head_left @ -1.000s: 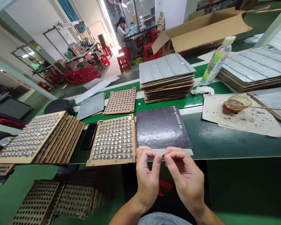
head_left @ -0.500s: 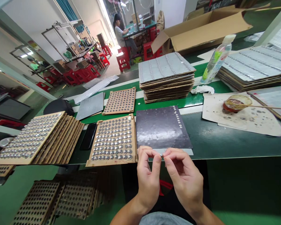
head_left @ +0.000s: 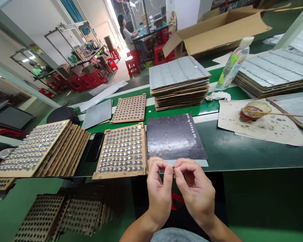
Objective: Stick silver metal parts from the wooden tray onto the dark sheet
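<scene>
Between the fingertips of both hands is a small round metal piece (head_left: 173, 166), mostly covered by the fingers. My left hand (head_left: 159, 188) pinches it from the left, thumb against forefinger. My right hand (head_left: 194, 188) closes on its other side in the same kind of pinch. Just beyond the hands lies a dark sheet (head_left: 171, 137), with a single row of small metal pieces (head_left: 191, 126) along its right side. Left of the sheet, a wooden board (head_left: 121, 151) carries rows of round metal pieces in its holes.
A stack of boards (head_left: 63, 148) leans at the left beside a black phone (head_left: 95, 147). Stacked sheets (head_left: 179, 95) stand behind the dark sheet. Right are a plastic bottle (head_left: 234, 64) and a bowl of reddish-brown liquid (head_left: 254, 112) with a stick. A person (head_left: 128, 35) sits far back.
My right hand has shifted slightly left, closer to my left hand. The small metal piece has turned a little between the fingertips.
</scene>
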`<state>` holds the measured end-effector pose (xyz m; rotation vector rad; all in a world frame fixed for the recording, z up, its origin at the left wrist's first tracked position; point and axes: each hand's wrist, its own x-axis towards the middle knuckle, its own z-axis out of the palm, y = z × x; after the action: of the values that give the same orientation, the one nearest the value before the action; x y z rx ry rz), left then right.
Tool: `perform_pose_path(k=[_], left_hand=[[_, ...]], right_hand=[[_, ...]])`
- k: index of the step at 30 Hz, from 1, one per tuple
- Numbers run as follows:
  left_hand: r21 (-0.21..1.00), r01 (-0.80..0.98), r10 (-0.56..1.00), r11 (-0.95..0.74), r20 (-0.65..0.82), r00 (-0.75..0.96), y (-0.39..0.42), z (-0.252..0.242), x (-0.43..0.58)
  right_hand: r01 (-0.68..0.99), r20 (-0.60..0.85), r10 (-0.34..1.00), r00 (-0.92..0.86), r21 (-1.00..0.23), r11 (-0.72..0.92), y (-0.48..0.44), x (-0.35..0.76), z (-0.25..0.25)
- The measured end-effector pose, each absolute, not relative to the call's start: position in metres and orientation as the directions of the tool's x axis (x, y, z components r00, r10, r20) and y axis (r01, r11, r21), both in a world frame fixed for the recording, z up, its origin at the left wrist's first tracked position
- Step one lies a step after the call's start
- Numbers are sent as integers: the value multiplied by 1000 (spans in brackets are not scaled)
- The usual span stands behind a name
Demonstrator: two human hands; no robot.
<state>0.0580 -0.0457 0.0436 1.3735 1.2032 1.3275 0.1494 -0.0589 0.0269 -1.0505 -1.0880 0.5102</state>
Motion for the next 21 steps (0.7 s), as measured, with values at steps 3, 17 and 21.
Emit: perform_pose_path(k=[3, 17, 21], left_hand=[[984, 69, 986, -164, 167, -28, -45, 44, 59], [983, 108, 989, -145, 149, -26, -45, 44, 56], [981, 128, 988, -145, 150, -34, -46, 42, 56]], right_hand=[[120, 461, 780, 424, -882, 456, -59, 150, 25], [137, 398, 875, 277, -917, 374, -58, 173, 32], [178, 418, 857, 301, -907, 381, -61, 172, 33]])
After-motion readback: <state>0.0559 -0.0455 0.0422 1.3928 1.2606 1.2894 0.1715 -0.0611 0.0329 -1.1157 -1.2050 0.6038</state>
